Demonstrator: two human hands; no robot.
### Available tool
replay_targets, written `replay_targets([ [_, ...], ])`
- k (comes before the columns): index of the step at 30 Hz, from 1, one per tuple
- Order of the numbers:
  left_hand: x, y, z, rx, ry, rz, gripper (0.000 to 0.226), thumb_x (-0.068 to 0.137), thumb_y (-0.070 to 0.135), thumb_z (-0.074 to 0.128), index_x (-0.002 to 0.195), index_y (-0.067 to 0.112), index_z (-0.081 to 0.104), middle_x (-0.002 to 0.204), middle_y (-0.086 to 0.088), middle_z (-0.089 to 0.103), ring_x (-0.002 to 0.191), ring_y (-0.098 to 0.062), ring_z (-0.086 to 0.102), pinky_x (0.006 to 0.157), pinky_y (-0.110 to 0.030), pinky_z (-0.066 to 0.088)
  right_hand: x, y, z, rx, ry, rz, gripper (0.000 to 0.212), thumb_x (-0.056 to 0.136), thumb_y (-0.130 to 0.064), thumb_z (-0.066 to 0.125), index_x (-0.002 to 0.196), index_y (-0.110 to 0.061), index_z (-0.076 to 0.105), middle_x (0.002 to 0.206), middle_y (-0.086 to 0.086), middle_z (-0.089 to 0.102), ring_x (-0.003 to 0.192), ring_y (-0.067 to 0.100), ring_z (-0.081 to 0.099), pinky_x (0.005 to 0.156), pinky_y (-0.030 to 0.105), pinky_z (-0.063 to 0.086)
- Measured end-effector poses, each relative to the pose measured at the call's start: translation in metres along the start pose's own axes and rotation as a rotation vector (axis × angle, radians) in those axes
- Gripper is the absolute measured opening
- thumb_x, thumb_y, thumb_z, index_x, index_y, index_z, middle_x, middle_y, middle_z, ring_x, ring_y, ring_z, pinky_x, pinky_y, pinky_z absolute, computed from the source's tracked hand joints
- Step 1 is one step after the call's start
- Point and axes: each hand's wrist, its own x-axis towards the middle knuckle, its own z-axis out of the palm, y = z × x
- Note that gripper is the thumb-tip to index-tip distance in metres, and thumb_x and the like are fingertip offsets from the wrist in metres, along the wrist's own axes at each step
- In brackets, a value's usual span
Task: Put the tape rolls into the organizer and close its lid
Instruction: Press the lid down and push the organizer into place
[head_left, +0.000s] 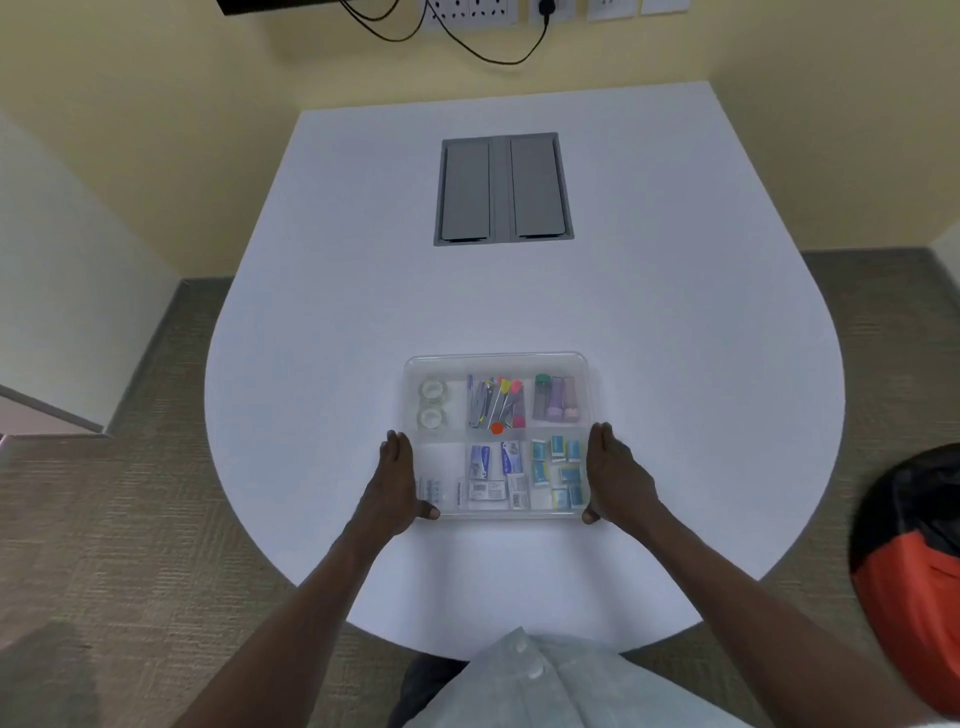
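A clear plastic organizer (498, 359) sits on the white table, its transparent lid lying over the compartments. Two clear tape rolls (432, 402) lie one behind the other in the far left compartment. My left hand (397, 480) is pressed flat against the organizer's left side, thumb at the near left corner. My right hand (615, 475) mirrors it on the right side, thumb at the near right corner. Both hands hold the box between them.
Other compartments hold pens and highlighters (496, 405), small bottles (556, 397), staple boxes (493, 473) and blue-white packets (558, 467). A grey cable hatch (503, 188) is set into the table (675, 338) further back. An orange and black object (914, 571) stands at the right.
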Motion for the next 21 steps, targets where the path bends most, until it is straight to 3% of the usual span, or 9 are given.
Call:
replay_targets([
  [3,0.006,0.005,-0.01,0.092,-0.046,0.026,0.145,0.063,0.03,0.095,0.157,-0.002,-0.012,0.168,-0.019,-0.016,0.158,-0.029,-0.011,0.126,-0.043,0.016,0.008,-0.004,-0.005,-0.127,-0.016,-0.06,0.132,0.062,-0.021,0.09,0.148,0.009,-0.006,0.159,0.029,-0.002,0.149,0.037,0.011,0.114,0.044,0.036],
  [8,0.011,0.003,-0.015,0.175,-0.071,-0.013,0.153,0.054,0.041,0.098,0.157,-0.003,-0.007,0.169,-0.02,-0.006,0.158,-0.031,0.006,0.125,-0.042,0.024,0.017,0.005,-0.014,-0.038,-0.144,0.026,0.118,0.075,-0.025,0.081,0.148,0.009,-0.006,0.152,0.026,0.028,0.136,0.037,0.041,0.107,0.044,0.04],
  [11,0.001,0.003,-0.006,0.193,-0.103,-0.037,0.155,0.054,0.041,0.098,0.157,-0.003,-0.01,0.168,-0.021,-0.008,0.158,-0.031,0.004,0.126,-0.042,0.022,0.01,0.012,-0.008,-0.026,-0.197,0.023,0.114,0.077,-0.029,0.079,0.148,0.009,-0.001,0.149,0.023,0.034,0.136,0.035,0.041,0.108,0.045,0.04],
  [13,0.026,-0.003,-0.009,0.181,-0.139,-0.041,0.155,0.055,0.04,0.097,0.156,-0.004,-0.012,0.168,-0.021,-0.012,0.159,-0.031,0.0,0.127,-0.043,0.02,0.03,0.007,-0.006,-0.053,-0.209,0.028,0.128,0.067,-0.035,0.086,0.146,0.013,-0.003,0.153,0.027,0.025,0.141,0.035,0.032,0.111,0.047,0.038],
  [16,0.032,0.008,-0.014,0.27,-0.123,0.015,0.16,0.053,0.047,0.096,0.153,-0.009,-0.014,0.165,-0.027,-0.015,0.157,-0.037,-0.009,0.128,-0.046,0.016,0.028,0.004,-0.014,-0.184,-0.13,-0.017,0.139,0.062,-0.035,0.089,0.145,0.013,-0.012,0.157,0.033,-0.008,0.148,0.041,0.007,0.115,0.053,0.028],
  [21,0.039,0.012,-0.019,0.359,-0.105,0.092,0.176,0.035,0.057,0.096,0.152,-0.012,-0.016,0.162,-0.032,-0.021,0.155,-0.044,-0.013,0.127,-0.05,0.01,0.03,-0.005,-0.015,-0.219,-0.041,-0.05,0.106,0.084,-0.016,0.071,0.147,0.009,-0.011,0.157,0.029,-0.014,0.15,0.039,0.002,0.119,0.051,0.022],
])
